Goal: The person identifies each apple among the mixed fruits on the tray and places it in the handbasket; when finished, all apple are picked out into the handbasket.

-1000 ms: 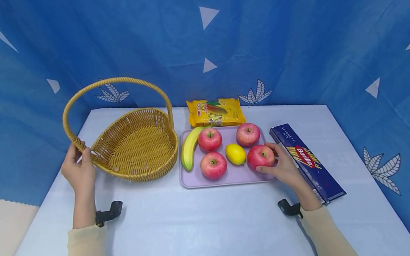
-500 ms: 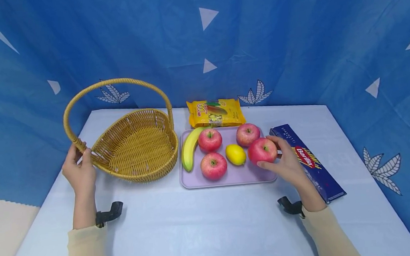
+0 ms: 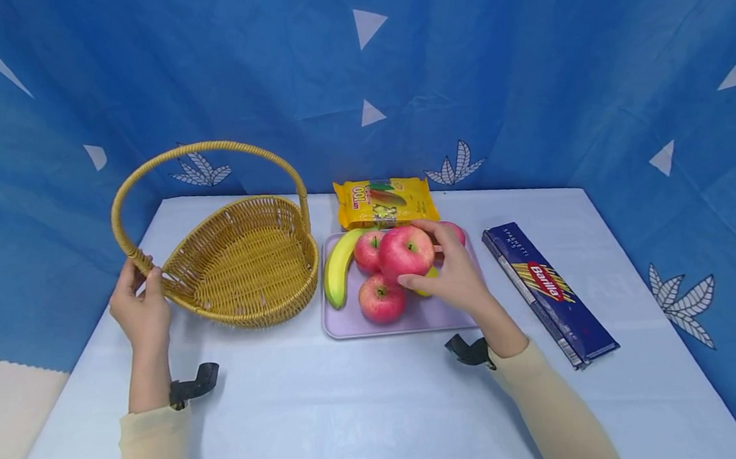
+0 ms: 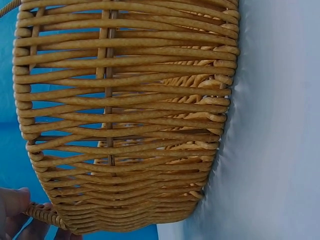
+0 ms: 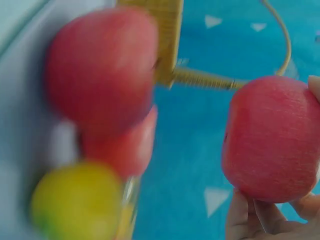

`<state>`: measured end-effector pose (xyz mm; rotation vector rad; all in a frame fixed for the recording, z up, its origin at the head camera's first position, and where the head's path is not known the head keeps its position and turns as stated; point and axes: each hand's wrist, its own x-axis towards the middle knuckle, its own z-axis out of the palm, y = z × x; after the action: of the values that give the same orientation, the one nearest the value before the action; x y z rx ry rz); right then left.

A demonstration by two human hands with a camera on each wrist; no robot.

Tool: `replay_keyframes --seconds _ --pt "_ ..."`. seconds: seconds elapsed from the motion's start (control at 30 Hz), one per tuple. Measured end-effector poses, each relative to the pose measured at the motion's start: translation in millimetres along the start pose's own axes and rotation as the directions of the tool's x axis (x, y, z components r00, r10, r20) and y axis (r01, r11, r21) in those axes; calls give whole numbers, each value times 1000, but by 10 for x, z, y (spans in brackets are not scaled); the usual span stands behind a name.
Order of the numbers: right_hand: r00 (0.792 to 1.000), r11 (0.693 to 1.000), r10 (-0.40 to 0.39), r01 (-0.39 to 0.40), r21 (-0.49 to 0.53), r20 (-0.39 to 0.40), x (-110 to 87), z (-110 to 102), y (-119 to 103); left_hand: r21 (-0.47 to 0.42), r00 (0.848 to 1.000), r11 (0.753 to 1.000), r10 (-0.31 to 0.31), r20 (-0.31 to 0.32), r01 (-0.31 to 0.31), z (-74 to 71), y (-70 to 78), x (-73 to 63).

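Note:
My left hand (image 3: 143, 308) grips the lower left end of the handle on a woven wicker basket (image 3: 248, 268). In the left wrist view the basket's side (image 4: 130, 120) fills most of the picture, fingers at the handle's base. My right hand (image 3: 452, 270) holds a red apple (image 3: 406, 251) by its side, raised over a lilac tray (image 3: 433, 318). On that tray lie a banana (image 3: 340, 269), more apples (image 3: 382, 300) and a yellow lemon (image 3: 427, 282), which the hand partly hides. The right wrist view shows the held apple (image 5: 272, 140) between thumb and fingers.
Behind the tray lies a yellow snack packet (image 3: 385, 201). A blue spaghetti box (image 3: 551, 293) lies slantwise to the tray's right. A blue curtain (image 3: 303, 69) hangs along the back and sides of the white table (image 3: 330, 412).
My right hand has lifted the apple from the tray's right side and carried it left, above the other fruit. The left hand stays on the basket handle.

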<state>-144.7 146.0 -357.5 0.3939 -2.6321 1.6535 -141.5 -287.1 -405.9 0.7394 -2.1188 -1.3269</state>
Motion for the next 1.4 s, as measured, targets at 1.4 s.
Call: replay_keyframes --seconds 1.4 --pt "988 935 -94 129 -331 119 1207 2290 -587 29 1000 1000 -13 4 12 -3 -19 16"
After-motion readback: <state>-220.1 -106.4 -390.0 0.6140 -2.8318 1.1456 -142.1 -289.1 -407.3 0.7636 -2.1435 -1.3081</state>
